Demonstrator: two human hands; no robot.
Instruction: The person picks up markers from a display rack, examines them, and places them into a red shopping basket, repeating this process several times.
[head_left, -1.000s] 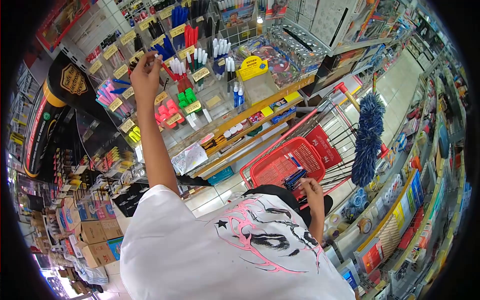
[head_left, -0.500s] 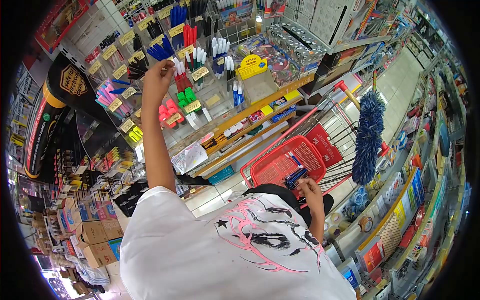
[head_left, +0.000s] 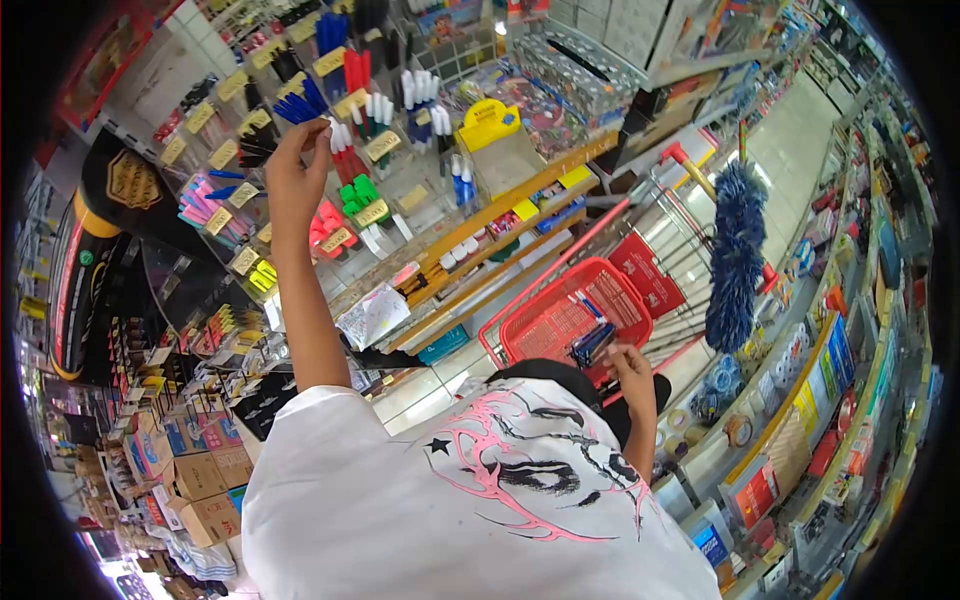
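The left hand (head_left: 300,155) is raised to a pen rack (head_left: 425,180), fingers bent and fingertips close together beside the red, white-capped markers (head_left: 346,160); whether it has hold of anything cannot be told. The right hand (head_left: 632,375) is half curled at the near edge of one red basket (head_left: 540,322), next to one bunch of dark pens (head_left: 593,345); whether it grips them is unclear, and they overlap too much to count. At least two slim pens (head_left: 587,304) lie just beyond the bunch, inside the basket.

Around the left hand, the rack holds one cluster of blue pens (head_left: 300,105), one of black pens (head_left: 258,148) and one group each of green (head_left: 362,195), pink-red (head_left: 330,222) and yellow highlighters (head_left: 263,277). Two blue, white-capped pens (head_left: 463,185) stand near one yellow-topped box (head_left: 489,122). Many yellowish price tags (head_left: 371,212) front the compartments, their figures blurred.

The basket sits in one trolley (head_left: 675,154) bearing one red placard (head_left: 646,272), its white print too small to read. One blue duster (head_left: 736,260) is at the trolley's far side. Farther left, gold lettering on a black display (head_left: 133,178) is too blurred to read; at least two cardboard boxes (head_left: 200,476) are below.
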